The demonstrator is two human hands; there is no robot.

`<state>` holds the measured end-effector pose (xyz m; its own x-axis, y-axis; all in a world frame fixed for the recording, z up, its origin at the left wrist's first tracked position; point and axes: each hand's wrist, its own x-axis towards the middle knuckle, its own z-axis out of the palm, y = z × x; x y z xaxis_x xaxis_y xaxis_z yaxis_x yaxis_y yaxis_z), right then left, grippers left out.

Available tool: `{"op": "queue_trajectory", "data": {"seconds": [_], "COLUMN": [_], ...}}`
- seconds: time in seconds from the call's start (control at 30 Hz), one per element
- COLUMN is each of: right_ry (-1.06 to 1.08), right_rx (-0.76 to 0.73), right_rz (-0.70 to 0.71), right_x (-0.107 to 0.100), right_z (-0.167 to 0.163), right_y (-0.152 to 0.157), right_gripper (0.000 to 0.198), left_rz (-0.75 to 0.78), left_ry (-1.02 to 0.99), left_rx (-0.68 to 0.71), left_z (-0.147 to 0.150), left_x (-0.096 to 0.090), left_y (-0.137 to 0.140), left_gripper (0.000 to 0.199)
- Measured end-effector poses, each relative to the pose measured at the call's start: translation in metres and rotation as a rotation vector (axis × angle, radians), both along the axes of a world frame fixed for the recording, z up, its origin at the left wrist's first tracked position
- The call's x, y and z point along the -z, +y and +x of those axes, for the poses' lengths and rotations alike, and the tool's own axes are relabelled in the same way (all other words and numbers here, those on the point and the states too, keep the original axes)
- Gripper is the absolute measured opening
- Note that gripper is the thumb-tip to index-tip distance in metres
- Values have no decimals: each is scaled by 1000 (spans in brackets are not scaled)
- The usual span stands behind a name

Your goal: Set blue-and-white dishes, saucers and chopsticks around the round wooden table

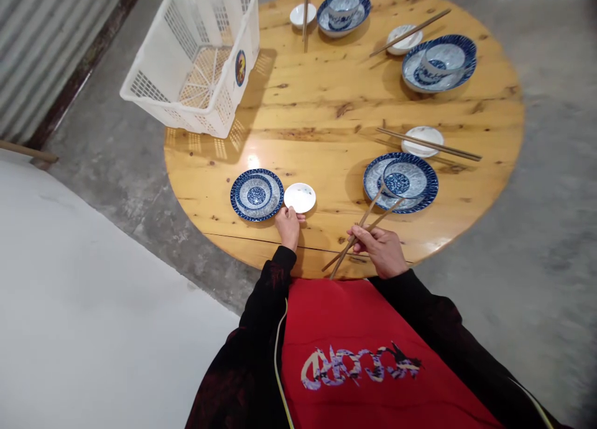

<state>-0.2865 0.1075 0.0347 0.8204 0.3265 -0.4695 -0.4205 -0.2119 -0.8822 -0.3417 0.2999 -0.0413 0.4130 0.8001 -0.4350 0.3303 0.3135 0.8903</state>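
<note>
My left hand [288,227] is closed at the near rim of a small white dish [300,197], which sits beside a blue-and-white plate [236,210] with a matching bowl [256,194] on it. Between the thumb and fingers of my right hand [379,247] is a pair of chopsticks [346,250], crossing each other and slanting over the table's near edge. Their far tips reach in front of another blue-patterned plate [373,171] that carries a bowl [405,177].
The round wooden table [321,143] also bears two far settings with bowls [345,11] [443,62], white dishes and chopsticks. A white plastic crate [224,99] stands at its left rim. Chopsticks [429,144] lie across a dish [423,134] at the right.
</note>
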Motion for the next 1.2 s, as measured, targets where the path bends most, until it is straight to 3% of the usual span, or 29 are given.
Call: {"op": "queue_trajectory", "data": {"seconds": [0.33,0.57,0.63,0.77,0.83,0.97,1.2], "right_ry": [-55,-35,-3,73,92,122,210], "right_rx": [-163,-273,-308,-358,-376,-398,-373], "right_rz": [-58,-64,-53,7,37,60,111], "right_x": [-1,-6,-6,1,8,19,24], "right_z": [11,15,16,17,16,15,15], "right_y": [19,40,48,66,75,89,96], "right_gripper": [61,53,51,47,46,45,43], "left_rz": [52,-18,-23,-80,-135,-244,-270], "left_ry": [41,17,25,-28,-67,-95,-112], "left_rx": [43,52,152,534,623,529,476], "left_z": [5,-14,-31,-65,-73,-74,-72], "left_x": [2,-13,-22,-41,-46,-45,-40], "left_y": [2,2,-4,-24,-35,-46,-42], "left_gripper": [24,21,26,37,38,36,33]}}
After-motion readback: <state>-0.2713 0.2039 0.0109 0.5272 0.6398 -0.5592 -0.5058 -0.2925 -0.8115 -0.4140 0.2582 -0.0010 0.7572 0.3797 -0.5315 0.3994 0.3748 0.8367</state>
